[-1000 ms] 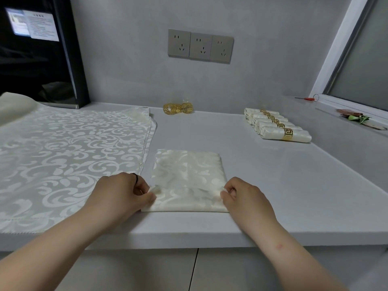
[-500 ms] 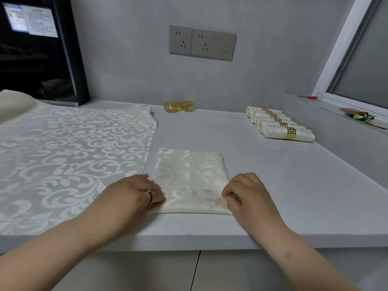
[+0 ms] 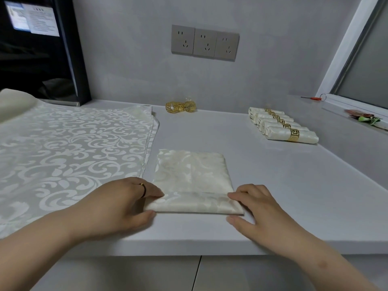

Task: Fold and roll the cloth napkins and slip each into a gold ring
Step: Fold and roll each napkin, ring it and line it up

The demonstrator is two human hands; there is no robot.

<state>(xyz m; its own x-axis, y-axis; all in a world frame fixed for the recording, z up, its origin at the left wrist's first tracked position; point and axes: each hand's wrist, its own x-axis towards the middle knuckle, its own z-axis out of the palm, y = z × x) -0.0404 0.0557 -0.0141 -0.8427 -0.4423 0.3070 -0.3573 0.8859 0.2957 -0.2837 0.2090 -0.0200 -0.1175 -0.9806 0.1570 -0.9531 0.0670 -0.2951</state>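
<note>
The left hand (image 3: 123,203) pinches the left end of the near edge of the folded napkin (image 3: 192,175). Its fingers lie on top of the cloth and its thumb is at the front edge. One finger wears a thin finger ring (image 3: 143,189). The right hand (image 3: 258,208) holds the right end in the same way, with the fingers on top and the thumb in front, close to the corner.

Between the two hands the near edge of the napkin is turned over once. It makes a flat band across the whole width. Behind this band the napkin lies flat as an almost square packet. The cloth is cream-white and a little shiny, with a woven pattern of leaves and scrolls, pale on pale.

The napkin lies on the grey counter (image 3: 273,185), near its front edge. Just beside it, a stack of flat napkins (image 3: 73,148) of the same cloth covers the left part of the counter. At the back, near the wall, two gold rings (image 3: 180,106) stand side by side. At the back right a row of rolled napkins (image 3: 281,127) lies side by side, each with a gold band around its middle. Three sockets (image 3: 204,43) are on the wall above.
</note>
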